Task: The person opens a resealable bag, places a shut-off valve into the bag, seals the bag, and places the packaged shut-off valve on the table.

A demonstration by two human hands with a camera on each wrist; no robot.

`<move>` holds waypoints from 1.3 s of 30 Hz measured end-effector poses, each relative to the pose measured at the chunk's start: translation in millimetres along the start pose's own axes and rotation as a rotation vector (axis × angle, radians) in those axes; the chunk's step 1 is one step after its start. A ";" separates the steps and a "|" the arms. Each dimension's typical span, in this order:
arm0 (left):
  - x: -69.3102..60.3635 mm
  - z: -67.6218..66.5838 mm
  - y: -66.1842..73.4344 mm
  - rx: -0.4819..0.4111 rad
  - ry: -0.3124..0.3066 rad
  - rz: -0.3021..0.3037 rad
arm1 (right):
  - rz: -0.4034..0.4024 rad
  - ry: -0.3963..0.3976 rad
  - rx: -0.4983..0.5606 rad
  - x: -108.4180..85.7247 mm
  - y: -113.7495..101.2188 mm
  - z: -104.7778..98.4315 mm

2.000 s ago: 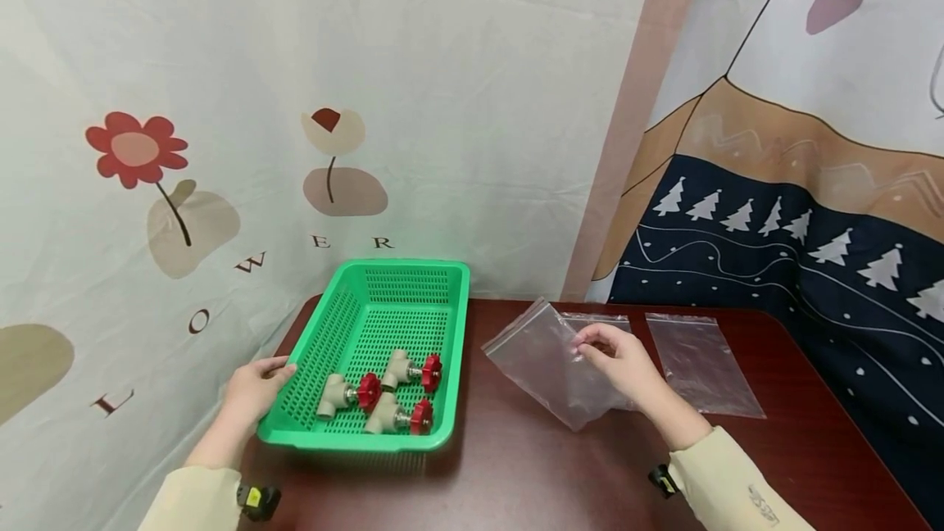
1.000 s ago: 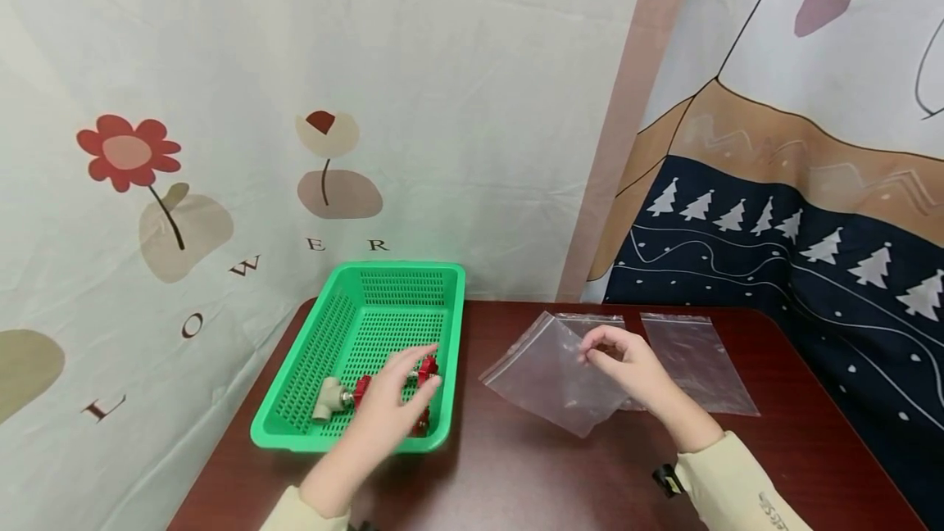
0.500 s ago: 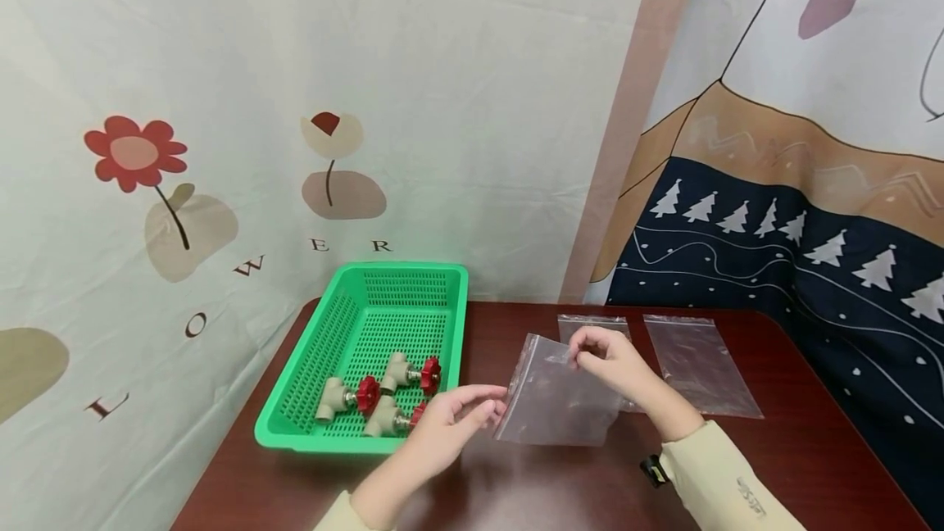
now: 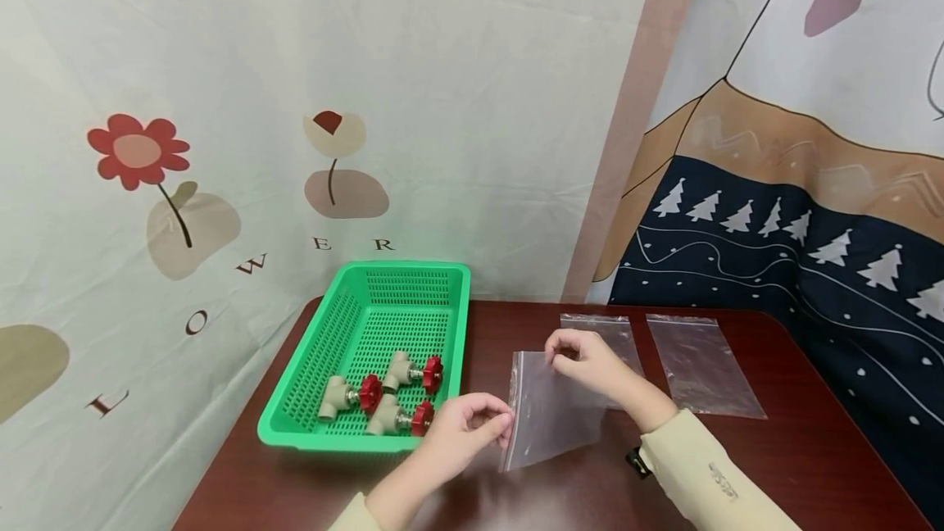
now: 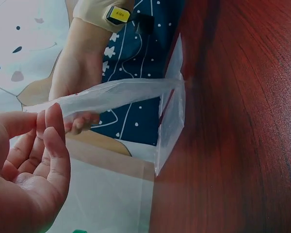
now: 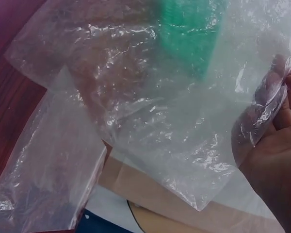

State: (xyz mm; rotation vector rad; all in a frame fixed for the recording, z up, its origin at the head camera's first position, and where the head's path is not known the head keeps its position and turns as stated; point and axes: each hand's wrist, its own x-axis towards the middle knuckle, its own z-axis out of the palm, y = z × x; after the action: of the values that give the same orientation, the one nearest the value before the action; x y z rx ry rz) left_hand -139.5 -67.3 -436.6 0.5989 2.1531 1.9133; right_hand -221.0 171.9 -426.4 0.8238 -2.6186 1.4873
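My left hand (image 4: 456, 430) and right hand (image 4: 592, 364) pinch one clear bag (image 4: 551, 420), seemingly unfilled; three valves (image 4: 387, 416) sit unbagged in the basket (image 4: 463, 326), two flat bags (image 4: 705, 369) beyond.

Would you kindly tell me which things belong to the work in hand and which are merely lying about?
Work in hand: clear bag, left hand, right hand.

Untouched, perhaps merely lying about: two flat bags, green basket, three red-handled valves.

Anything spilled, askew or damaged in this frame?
Nothing stands out: three valves sit in the green basket, two clear bags lie on the table, left hand and right hand hold another bag; no tear visible.
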 end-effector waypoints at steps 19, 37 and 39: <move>5.3 5.0 0.9 -0.012 0.141 -0.034 | -0.119 0.218 -0.145 -15.6 -41.7 25.8; 5.9 10.8 6.2 0.002 0.144 -0.003 | -0.010 0.153 -0.134 -18.2 -61.5 39.5; 5.6 11.1 6.4 -0.006 0.148 -0.002 | -0.006 0.149 -0.134 -18.1 -61.8 39.7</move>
State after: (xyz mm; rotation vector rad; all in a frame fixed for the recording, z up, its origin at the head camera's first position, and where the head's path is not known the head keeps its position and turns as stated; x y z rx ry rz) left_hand -139.0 -54.4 -431.3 0.4670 2.2336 2.0213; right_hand -168.1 122.6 -403.9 0.6809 -2.5695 1.3003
